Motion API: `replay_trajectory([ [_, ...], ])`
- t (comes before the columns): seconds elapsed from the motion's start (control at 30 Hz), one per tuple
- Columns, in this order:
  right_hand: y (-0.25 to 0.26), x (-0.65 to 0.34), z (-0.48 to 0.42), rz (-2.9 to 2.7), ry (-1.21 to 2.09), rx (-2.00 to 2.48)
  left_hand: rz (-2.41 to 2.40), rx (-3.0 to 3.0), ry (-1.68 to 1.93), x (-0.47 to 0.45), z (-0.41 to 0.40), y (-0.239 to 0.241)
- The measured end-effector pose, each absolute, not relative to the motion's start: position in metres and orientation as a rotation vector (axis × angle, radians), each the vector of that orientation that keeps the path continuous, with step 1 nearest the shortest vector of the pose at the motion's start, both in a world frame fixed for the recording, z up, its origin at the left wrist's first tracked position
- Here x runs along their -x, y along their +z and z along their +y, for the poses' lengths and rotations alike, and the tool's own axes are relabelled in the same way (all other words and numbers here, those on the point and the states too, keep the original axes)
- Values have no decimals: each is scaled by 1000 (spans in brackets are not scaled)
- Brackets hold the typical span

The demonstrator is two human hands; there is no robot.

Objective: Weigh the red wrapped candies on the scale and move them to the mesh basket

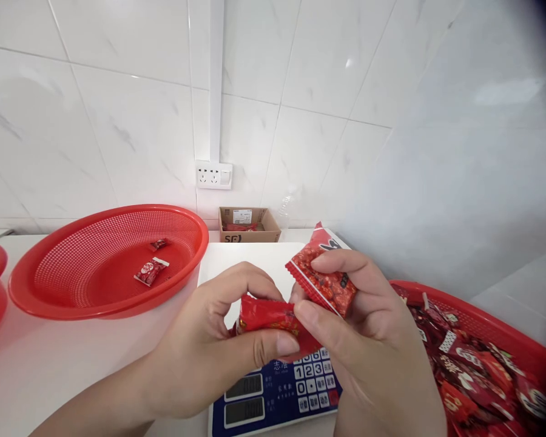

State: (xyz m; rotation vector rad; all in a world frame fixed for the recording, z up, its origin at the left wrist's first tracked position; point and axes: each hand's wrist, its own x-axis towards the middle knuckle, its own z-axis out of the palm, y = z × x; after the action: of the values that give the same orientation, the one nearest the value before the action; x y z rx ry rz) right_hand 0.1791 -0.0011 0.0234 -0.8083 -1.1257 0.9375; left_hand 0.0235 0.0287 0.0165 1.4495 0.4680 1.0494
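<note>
Both hands are close together above a digital scale [277, 394] with a blue keypad panel. My left hand [218, 340] is closed around a shiny red snack packet [266, 315], thumb along its front. Between the fingers of my right hand [368, 340] is another red snack packet [325, 276], printed with a nutty pattern and a white stripe near its crimped end. The right thumb also touches the end of the left packet. Part of each packet is hidden by fingers, and the hands cover some of the scale's keys.
To the left stands a red perforated basket [104, 212] holding a few small packets [151, 271]. A red basket [482, 315] full of mixed packets [477, 376] is at right. By the tiled wall sits a cardboard box [250, 237], below a power socket [213, 176].
</note>
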Motion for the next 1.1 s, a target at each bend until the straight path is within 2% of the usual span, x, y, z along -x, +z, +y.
replay_trajectory([
  [0.33,21,-183,-1,-1292,916,737,280,-1125,894,-27,32,12],
  [0.7,18,-187,6,-1373,789,766,290,-1125,987,-30,36,9],
  [1.1,20,-183,1,-1328,874,876,350,-963,1224,-32,33,10],
])
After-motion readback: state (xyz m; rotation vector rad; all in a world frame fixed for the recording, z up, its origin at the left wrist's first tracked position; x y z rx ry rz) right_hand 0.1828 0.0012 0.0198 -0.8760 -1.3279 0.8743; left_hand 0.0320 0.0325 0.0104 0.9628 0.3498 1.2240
